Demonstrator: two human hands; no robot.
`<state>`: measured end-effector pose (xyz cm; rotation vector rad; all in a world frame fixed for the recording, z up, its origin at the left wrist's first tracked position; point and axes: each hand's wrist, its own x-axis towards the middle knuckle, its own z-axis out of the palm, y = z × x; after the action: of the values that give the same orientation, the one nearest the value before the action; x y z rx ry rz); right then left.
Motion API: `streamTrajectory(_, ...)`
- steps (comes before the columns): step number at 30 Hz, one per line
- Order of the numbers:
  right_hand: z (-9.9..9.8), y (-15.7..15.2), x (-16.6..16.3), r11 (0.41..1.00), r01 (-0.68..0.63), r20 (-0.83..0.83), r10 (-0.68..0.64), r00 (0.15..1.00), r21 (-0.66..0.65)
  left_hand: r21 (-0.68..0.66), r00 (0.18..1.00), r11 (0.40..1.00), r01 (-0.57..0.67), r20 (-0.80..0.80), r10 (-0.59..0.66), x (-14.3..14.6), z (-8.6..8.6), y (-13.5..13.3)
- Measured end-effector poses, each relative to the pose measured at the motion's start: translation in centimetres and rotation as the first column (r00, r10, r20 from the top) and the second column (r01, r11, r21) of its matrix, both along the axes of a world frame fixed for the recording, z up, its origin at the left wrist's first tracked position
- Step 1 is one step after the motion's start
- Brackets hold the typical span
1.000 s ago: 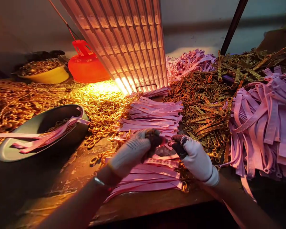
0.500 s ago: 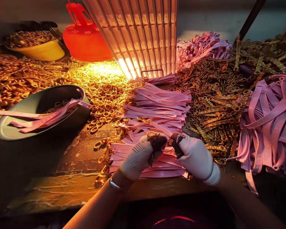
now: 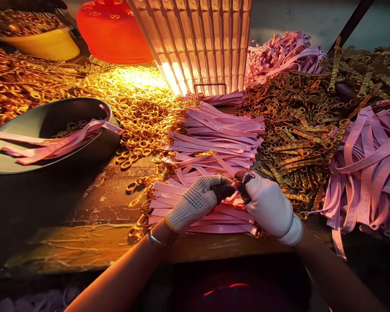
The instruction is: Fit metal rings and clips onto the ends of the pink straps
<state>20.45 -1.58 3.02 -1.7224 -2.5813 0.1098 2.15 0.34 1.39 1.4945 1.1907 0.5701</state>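
The left hand (image 3: pixel 198 197), in a dotted glove, was closed in a pinch; the right hand (image 3: pixel 269 208), in a plain white glove, was likewise closed, its dark fingertips meeting the left's. The part in the pinch was too small and covered to identify. Pink straps (image 3: pixel 169 201) lay stacked directly beneath both hands. Hazard: thick gloved fingertips could dull the grip, so a small part might slip and be lost among the straps.

Gold rings (image 3: pixel 136 143) lay loose to the left, some touching the strap ends; a leftward sweep could catch and scatter them. Gold bar links (image 3: pixel 295 147) lay to the right. Beyond the right cuff, a heap of pink straps (image 3: pixel 370 160) overhung the bench (image 3: pixel 100 195); a snag by the right forearm could pull straps off.
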Motion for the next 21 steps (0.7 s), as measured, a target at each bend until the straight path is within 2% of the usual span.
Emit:
streamTrajectory(2,0.6,0.1,0.1,0.997,-0.012,0.035,0.015,0.999,-0.076,-0.105,0.999,0.994,-0.023,0.034,0.027,0.0,0.2,0.0)
streamTrajectory(4,0.9,0.4,0.1,0.990,0.018,0.100,-0.004,0.995,-0.141,-0.135,0.999,0.991,-0.021,0.046,0.027,-0.1,0.3,-0.1)
streamTrajectory(7,0.8,0.8,0.0,0.983,0.021,0.133,0.004,0.991,-0.184,-0.049,1.000,0.999,0.005,0.029,-0.004,-0.3,-0.1,0.0)
streamTrajectory(10,0.5,1.0,0.1,0.980,-0.059,0.133,0.085,0.987,-0.190,0.073,0.996,0.994,0.079,0.040,-0.082,-0.5,-0.9,0.2)
streamTrajectory(14,0.7,0.9,0.6,0.968,-0.134,0.177,0.173,0.969,-0.213,0.144,0.980,0.970,0.196,0.000,-0.198,-0.3,-1.3,0.8)
streamTrajectory(17,1.5,1.2,1.7,0.971,-0.176,0.210,0.208,0.955,-0.162,0.163,0.937,0.923,0.349,-0.063,-0.343,-0.5,-0.5,2.1)
streamTrajectory(20,2.3,1.7,3.6,0.982,-0.191,0.206,0.185,0.961,0.010,0.124,0.850,0.841,0.527,-0.085,-0.520,-2.5,1.5,4.1)
streamTrajectory(21,2.4,1.8,4.3,0.980,-0.181,0.186,0.162,0.969,0.087,0.124,0.848,0.839,0.530,-0.107,-0.519,-3.8,2.3,4.8)
